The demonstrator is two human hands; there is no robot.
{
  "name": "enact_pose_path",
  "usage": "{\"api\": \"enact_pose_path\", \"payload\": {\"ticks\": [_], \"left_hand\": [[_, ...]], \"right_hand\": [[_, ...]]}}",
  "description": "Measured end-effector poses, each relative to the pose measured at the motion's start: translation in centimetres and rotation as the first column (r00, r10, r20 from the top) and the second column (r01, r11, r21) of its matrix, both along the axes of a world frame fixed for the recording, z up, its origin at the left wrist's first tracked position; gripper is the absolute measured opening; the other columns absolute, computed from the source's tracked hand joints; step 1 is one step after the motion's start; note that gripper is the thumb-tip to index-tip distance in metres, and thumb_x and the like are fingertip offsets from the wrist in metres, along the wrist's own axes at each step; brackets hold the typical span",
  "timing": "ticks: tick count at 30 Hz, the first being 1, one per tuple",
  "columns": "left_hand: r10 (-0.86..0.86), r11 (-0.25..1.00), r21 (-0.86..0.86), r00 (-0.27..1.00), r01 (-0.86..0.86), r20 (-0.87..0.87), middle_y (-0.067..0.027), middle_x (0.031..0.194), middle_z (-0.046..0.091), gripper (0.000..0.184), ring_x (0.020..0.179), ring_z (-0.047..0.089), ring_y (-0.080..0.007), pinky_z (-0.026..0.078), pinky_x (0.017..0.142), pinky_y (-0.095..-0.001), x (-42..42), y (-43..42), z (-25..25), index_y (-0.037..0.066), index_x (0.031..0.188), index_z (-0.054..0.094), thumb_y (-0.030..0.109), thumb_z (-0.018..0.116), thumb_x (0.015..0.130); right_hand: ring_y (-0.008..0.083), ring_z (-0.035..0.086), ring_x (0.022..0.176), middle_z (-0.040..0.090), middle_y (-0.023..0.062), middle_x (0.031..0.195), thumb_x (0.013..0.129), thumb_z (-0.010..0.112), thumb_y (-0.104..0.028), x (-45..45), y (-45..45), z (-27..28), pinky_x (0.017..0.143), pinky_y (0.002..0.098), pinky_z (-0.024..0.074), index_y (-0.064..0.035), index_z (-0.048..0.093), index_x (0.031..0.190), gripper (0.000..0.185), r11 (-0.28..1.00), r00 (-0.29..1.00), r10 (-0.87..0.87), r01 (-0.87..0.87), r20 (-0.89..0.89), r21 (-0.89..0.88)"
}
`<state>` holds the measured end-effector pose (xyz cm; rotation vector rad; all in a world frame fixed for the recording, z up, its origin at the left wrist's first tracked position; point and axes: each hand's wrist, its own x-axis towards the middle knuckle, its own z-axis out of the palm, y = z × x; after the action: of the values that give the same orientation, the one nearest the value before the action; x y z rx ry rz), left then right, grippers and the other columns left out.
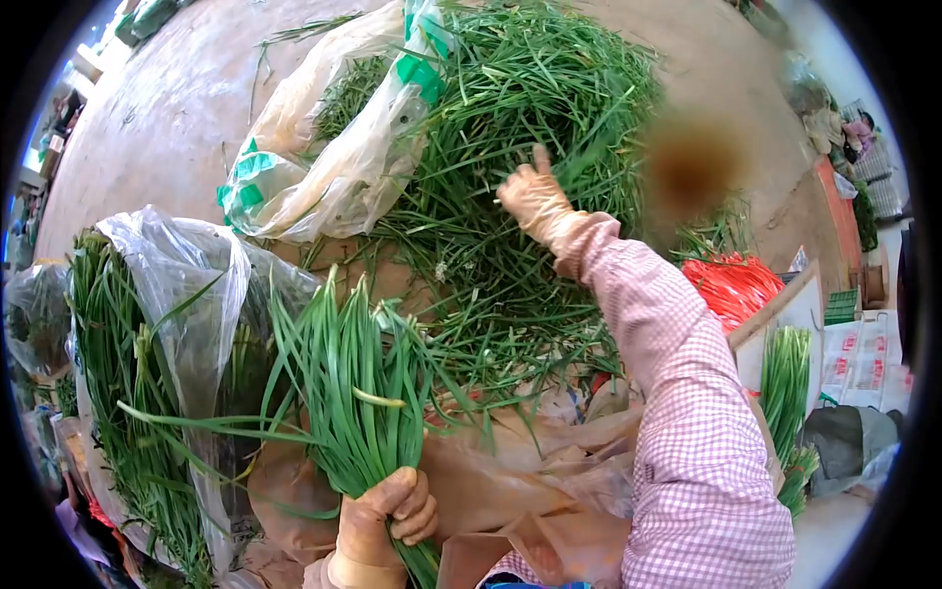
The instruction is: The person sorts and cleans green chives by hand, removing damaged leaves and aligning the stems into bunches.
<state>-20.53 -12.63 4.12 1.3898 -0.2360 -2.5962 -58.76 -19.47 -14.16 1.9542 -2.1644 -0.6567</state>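
Observation:
My left hand (pixel 385 515), in a tan rubber glove, is closed around a thick bunch of garlic chives (pixel 358 402) at the lower middle. The leaves fan upward from my fist, and one yellowed leaf (pixel 379 398) crosses the front. My right hand (pixel 536 203), gloved too, reaches out over a big loose heap of garlic chives (pixel 549 83). One of its digits points up and the others spread to the left; I make out nothing held there. Some green leaves beside it are blurred.
A clear plastic bag (pixel 294 196) with green tape lies open left of the heap. Another bag (pixel 186 255) full of chives stands at the left. Red ties (pixel 731 292) and a tied bunch (pixel 787 383) are at the right, by a board (pixel 780 314).

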Motion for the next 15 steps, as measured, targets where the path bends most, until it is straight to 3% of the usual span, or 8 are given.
{"api": "enact_pose_path", "payload": {"ticks": [1,2,4,5,6,8,12,15], "left_hand": [[0.002,1.0,-0.013,0.999,-0.003,-0.043,0.0027,0.061,0.034,0.04,0.044,0.028,-0.0072,0.026,0.042,-0.0225,-0.1,0.0,0.2,0.005,0.131,0.048,0.016,0.056,0.093],[0.006,1.0,-0.027,0.996,-0.008,-0.088,0.0025,0.061,0.034,0.04,0.045,0.029,-0.0073,0.026,0.042,-0.0227,0.0,0.1,0.3,0.005,0.131,0.048,0.017,0.056,0.094],[-0.001,1.0,-0.031,0.995,-0.002,-0.101,0.0028,0.062,0.033,0.04,0.045,0.029,-0.0075,0.027,0.042,-0.0229,0.5,0.7,0.2,0.005,0.131,0.048,0.018,0.055,0.094],[-0.006,0.999,-0.037,0.995,0.002,-0.104,0.003,0.062,0.033,0.038,0.045,0.029,-0.0074,0.027,0.042,-0.0228,0.5,0.8,0.3,0.005,0.129,0.049,0.019,0.055,0.094],[-0.013,0.999,-0.044,0.994,0.008,-0.107,0.0031,0.062,0.033,0.037,0.045,0.029,-0.0074,0.026,0.042,-0.0227,0.5,1.0,0.4,0.005,0.127,0.05,0.019,0.055,0.094],[-0.025,0.999,-0.04,0.992,0.02,-0.124,0.0038,0.062,0.033,0.031,0.045,0.028,-0.0072,0.026,0.041,-0.0227,0.6,1.5,-0.2,0.007,0.122,0.053,0.02,0.055,0.094],[-0.114,0.986,-0.139,0.977,0.09,-0.179,0.0041,0.063,0.033,0.034,0.045,0.028,-0.0073,0.028,0.041,-0.0236,0.6,1.9,-1.0,0.01,0.131,0.051,0.018,0.049,0.098],[-0.057,0.989,-0.147,0.971,0.023,-0.233,0.0044,0.062,0.033,0.03,0.046,0.029,-0.0068,0.027,0.041,-0.0225,0.3,2.2,-1.9,0.009,0.128,0.053,0.016,0.047,0.099]], "right_hand": [[0.0264,0.058,0.111,0.068,0.01,0.104,0.089,0.055,-0.007,-0.4,1.1,1.5,0.115,0.0582,0.0101,-0.0073,0.063,0.115,0.028,0.984,0.956,-0.141,0.164,0.256,-0.07],[0.0211,0.062,0.102,0.068,0.0089,0.1,0.088,0.059,-0.006,0.6,2.1,5.3,0.113,0.049,0.0242,-0.0076,0.063,0.116,0.028,0.915,0.816,-0.339,0.401,0.469,-0.035],[0.0153,0.063,0.093,0.067,0.0058,0.098,0.089,0.06,-0.007,-0.7,6.1,6.0,0.101,0.0342,0.0407,-0.0059,0.063,0.114,0.025,0.697,0.111,-0.161,0.716,0.981,0.033],[0.0116,0.062,0.085,0.067,0.0032,0.094,0.088,0.062,-0.008,-0.3,7.3,7.2,0.082,0.0235,0.0478,-0.0032,0.063,0.112,0.024,0.668,-0.154,0.112,0.743,0.982,0.041],[0.0164,0.065,0.089,0.068,0.0047,0.097,0.09,0.061,-0.01,-0.3,9.0,9.0,0.08,0.0275,0.0516,-0.0022,0.062,0.11,0.022,0.611,-0.219,0.06,0.78,0.974,0.138],[0.0211,0.066,0.093,0.067,0.0087,0.099,0.091,0.061,-0.01,-0.5,12.5,11.1,0.08,0.0366,0.0534,-0.0027,0.061,0.107,0.018,0.661,-0.648,0.231,0.652,0.726,0.371],[0.0296,0.064,0.103,0.066,0.0115,0.104,0.096,0.056,-0.018,1.5,17.9,16.0,0.086,0.0449,0.0543,-0.004,0.058,0.109,0.019,0.739,-0.716,0.42,0.627,0.558,0.248],[0.032,0.063,0.107,0.065,0.0125,0.108,0.098,0.051,-0.017,2.1,22.4,19.0,0.09,0.0472,0.0537,-0.0053,0.056,0.113,0.02,0.718,-0.647,0.515,0.684,0.562,0.129]]}}
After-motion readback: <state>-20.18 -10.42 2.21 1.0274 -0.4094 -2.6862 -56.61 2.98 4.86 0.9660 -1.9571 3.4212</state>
